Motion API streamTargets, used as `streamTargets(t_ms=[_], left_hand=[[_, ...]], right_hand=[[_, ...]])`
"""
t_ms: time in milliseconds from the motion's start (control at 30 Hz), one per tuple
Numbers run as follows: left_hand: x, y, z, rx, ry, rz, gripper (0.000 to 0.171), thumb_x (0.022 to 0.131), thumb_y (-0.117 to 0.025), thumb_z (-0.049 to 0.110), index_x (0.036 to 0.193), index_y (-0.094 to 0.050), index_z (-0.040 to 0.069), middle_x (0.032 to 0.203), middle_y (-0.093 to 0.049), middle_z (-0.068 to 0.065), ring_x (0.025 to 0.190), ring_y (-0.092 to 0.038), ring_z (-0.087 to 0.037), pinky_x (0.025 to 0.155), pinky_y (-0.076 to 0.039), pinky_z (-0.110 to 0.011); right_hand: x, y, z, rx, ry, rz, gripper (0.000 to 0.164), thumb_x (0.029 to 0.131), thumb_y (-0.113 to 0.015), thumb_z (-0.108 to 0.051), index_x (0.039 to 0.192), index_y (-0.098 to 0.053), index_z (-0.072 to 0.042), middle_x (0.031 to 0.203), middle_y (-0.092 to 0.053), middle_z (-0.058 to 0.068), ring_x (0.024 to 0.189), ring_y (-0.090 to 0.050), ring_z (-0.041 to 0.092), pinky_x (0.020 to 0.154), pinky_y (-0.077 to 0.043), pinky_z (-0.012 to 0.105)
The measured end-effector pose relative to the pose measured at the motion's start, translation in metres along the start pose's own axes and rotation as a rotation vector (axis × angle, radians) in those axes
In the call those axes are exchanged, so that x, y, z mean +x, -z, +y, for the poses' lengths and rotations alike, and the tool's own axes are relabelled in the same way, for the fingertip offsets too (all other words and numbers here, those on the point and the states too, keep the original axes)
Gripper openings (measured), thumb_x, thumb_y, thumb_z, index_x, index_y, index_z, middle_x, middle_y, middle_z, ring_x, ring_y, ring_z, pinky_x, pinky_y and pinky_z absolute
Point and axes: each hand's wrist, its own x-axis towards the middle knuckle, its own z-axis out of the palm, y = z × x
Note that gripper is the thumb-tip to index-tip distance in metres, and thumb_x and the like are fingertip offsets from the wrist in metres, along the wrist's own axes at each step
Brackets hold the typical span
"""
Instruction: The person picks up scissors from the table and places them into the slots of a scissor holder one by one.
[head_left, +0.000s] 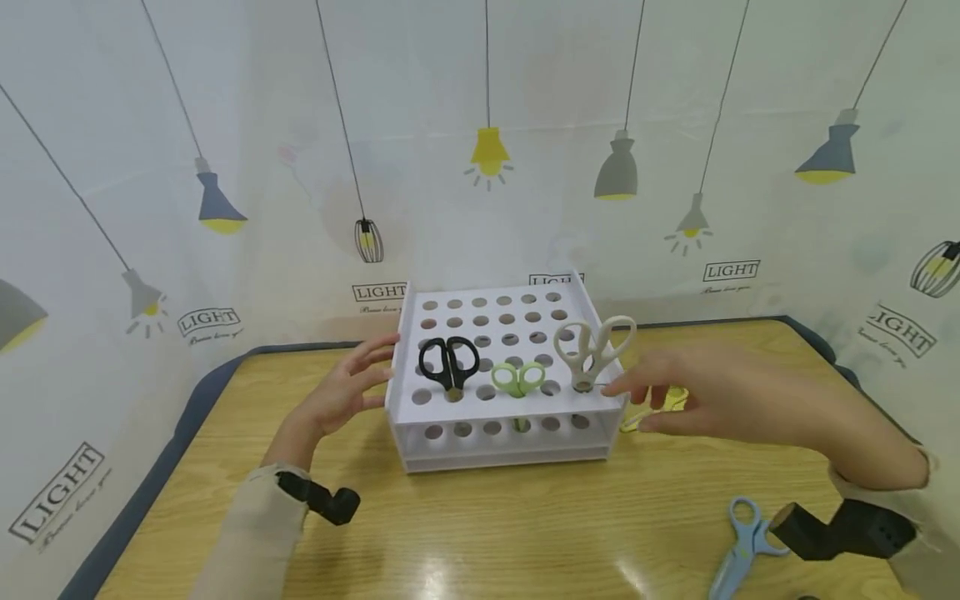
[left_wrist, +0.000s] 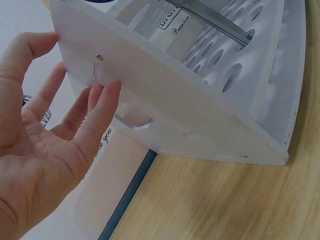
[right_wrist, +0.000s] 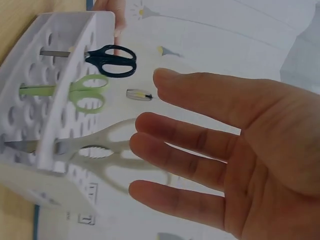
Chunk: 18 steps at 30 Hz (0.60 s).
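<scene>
Here at the rack, my left hand has its fingers spread, tips against the left wall, as if to steady it; my right hand hangs by the front right corner, thumb apart from loosely bent fingers, nothing pinched; whether a fingertip brushes the white scissors, I cannot tell; three pairs stand handles up in the front row, black scissors towards the left, green scissors mid-row (the small ones), white at the right end; so I read the step as filling the rack, the white pair seated; yellow handles show on the table behind my right fingers, partly hidden; blue scissors lie nearer me; either, I'd judge, would call for a pinch at the handles, blades turned down, a careful aim at a free hole, my left fingers bracing.
</scene>
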Motion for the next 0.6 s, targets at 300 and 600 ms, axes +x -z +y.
streamTargets(t_ms=[300,600], left_hand=[[0.002,0.001,-0.001,0.006,0.007,0.002,0.057,0.092,-0.053,0.011,0.143,-0.028,0.014,0.144,-0.024,-0.016,0.123,-0.036,-0.034,0.087,-0.047,-0.044],[0.003,0.002,-0.001,0.002,0.007,0.001,0.059,0.092,-0.054,0.013,0.144,-0.027,0.013,0.145,-0.022,-0.017,0.123,-0.035,-0.036,0.086,-0.047,-0.043]], right_hand=[[-0.039,-0.045,0.035,0.184,-0.019,0.042,0.034,0.086,-0.064,-0.016,0.12,-0.06,-0.014,0.094,-0.059,-0.009,0.079,-0.056,0.004,0.055,-0.05,0.023],[-0.086,-0.092,0.06,0.264,0.012,0.181,0.044,0.083,-0.065,-0.003,0.123,-0.057,-0.018,0.092,-0.058,-0.012,0.078,-0.056,0.004,0.052,-0.046,0.022]])
